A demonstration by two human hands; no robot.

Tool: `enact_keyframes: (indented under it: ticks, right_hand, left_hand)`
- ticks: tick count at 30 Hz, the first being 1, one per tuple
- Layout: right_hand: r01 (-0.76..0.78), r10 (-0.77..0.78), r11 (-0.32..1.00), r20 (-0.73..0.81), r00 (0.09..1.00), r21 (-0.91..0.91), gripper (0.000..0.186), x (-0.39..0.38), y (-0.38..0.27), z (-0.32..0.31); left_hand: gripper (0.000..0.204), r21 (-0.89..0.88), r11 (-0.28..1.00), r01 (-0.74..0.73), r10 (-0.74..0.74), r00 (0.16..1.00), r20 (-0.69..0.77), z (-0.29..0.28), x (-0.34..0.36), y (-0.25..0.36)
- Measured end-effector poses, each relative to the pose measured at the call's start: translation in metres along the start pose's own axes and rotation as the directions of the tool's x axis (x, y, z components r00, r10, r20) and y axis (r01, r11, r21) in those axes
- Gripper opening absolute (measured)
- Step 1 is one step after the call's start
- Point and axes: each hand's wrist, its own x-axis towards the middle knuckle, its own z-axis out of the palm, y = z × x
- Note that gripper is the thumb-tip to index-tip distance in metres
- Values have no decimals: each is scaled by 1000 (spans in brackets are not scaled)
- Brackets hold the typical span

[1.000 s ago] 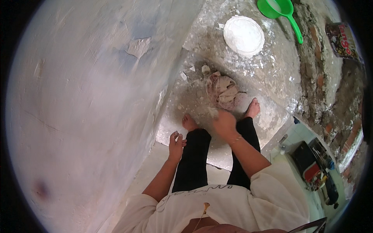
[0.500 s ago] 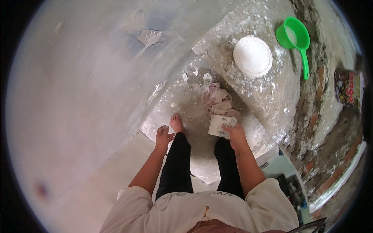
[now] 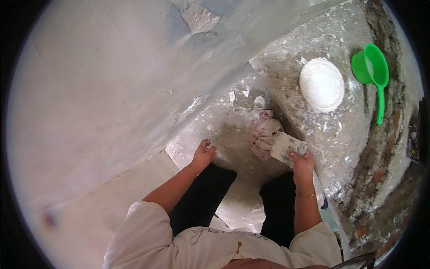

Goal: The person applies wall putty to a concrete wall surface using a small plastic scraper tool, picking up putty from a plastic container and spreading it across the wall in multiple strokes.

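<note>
My right hand (image 3: pixel 302 163) grips a flat, pale rectangular scraper (image 3: pixel 286 147) with dark smudges, thumb lying on its upper face. Just left of this scraper, and partly behind it, lies a crumpled pinkish rag (image 3: pixel 261 134) stained with white. My left hand (image 3: pixel 204 153) hovers above my left knee, its fingers loosely bent and apart, nothing in them. Up to the right of the rag sits a round container of white paste (image 3: pixel 322 84) on a dusty grey slab. Beyond that container rests a green long-handled dipper (image 3: pixel 371 67) with something pale inside.
A large smooth whitish surface (image 3: pixel 103 98) fills the left, with a peeled patch (image 3: pixel 200 18) near its top. Rough broken ground with brick bits (image 3: pixel 378 175) runs along the right. Small white flakes (image 3: pixel 259 101) lie above the rag.
My knees are more bent, and my left foot is now hidden. The scraper has moved rightward and tilted in my right hand. The container and dipper appear farther right and lower as the view shifts.
</note>
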Motion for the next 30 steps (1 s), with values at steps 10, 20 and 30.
enact_keyframes:
  ticks: [10, 20, 30]
  right_hand:
    - [153, -31, 881, 267, 963, -447, 17, 19, 55, 10]
    - [157, -63, 905, 241, 968, -395, 17, 23, 44, 24]
    - [247, -154, 868, 238, 959, -430, 15, 27, 47, 20]
  left_hand:
    - [61, 604, 654, -456, 216, 877, 429, -15, 79, -32]
    - [59, 579, 319, -751, 249, 655, 713, 13, 94, -15]
    - [58, 556, -336, -760, 529, 335, 779, 11, 85, 21]
